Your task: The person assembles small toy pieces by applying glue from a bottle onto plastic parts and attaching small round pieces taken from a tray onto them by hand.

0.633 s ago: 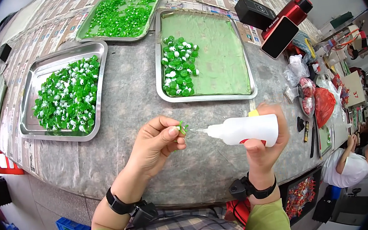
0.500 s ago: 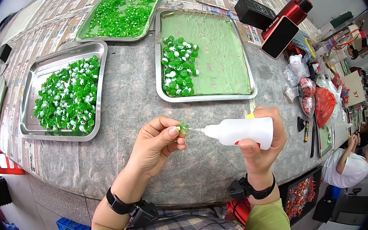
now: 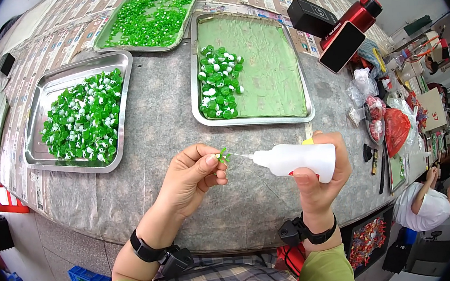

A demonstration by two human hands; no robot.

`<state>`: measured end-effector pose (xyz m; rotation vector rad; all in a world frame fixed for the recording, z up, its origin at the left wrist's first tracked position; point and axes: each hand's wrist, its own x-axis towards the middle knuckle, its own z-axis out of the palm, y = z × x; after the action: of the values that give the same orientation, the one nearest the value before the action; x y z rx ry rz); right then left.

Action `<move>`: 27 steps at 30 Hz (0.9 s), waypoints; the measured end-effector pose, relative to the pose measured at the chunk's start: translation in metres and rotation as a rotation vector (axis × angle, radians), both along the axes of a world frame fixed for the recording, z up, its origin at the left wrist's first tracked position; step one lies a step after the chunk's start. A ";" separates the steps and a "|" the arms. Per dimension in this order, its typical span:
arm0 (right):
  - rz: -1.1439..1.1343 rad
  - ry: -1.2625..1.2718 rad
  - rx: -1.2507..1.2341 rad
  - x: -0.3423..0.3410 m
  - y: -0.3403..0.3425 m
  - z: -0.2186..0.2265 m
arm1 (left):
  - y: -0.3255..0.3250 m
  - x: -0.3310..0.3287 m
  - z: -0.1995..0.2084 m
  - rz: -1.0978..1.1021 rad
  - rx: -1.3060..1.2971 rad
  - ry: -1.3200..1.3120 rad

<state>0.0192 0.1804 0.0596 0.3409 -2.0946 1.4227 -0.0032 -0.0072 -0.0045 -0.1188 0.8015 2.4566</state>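
Between the thumb and fingertips of my left hand [image 3: 192,172] is a small green plastic piece [image 3: 223,155] with several little prongs. My right hand [image 3: 323,176] grips a white squeeze bottle [image 3: 299,161] lying on its side in the air. The bottle's thin needle tip [image 3: 240,155] points left at the green piece, very close to it; whether the two touch, I cannot tell. Both hands are above the grey-covered table [image 3: 160,109]. Beyond them stands a tray lined with green paper [image 3: 270,74], with green-and-white pieces [image 3: 221,80] gathered along its left side.
At the left a metal tray [image 3: 37,145] holds a heap of green-and-white pieces. A farther tray [image 3: 100,41] holds small green pieces. On the right are a phone [image 3: 342,46], a red bottle [image 3: 358,14], a black box [image 3: 312,15] and plastic bags [image 3: 397,129]. Another person [image 3: 424,204] sits beyond.
The squeeze bottle and its needle tip have shifted very slightly, the tip drawing a little back from the green piece. The green piece has turned slightly in my left fingers.
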 end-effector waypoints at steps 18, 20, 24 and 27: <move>-0.021 -0.018 -0.016 0.002 0.006 -0.002 | 0.002 0.001 0.003 0.105 -0.140 0.074; -0.009 -0.028 -0.030 0.002 0.004 -0.004 | 0.003 0.002 0.005 0.134 -0.159 0.080; 0.011 -0.060 -0.062 0.002 0.002 -0.004 | 0.002 0.002 0.006 0.148 -0.175 0.087; 0.011 -0.051 -0.045 0.001 0.002 -0.006 | 0.001 0.002 0.005 0.147 -0.172 0.091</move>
<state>0.0201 0.1824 0.0538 0.3021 -2.1006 1.4971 -0.0013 -0.0058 0.0001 -0.1340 1.0795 2.5413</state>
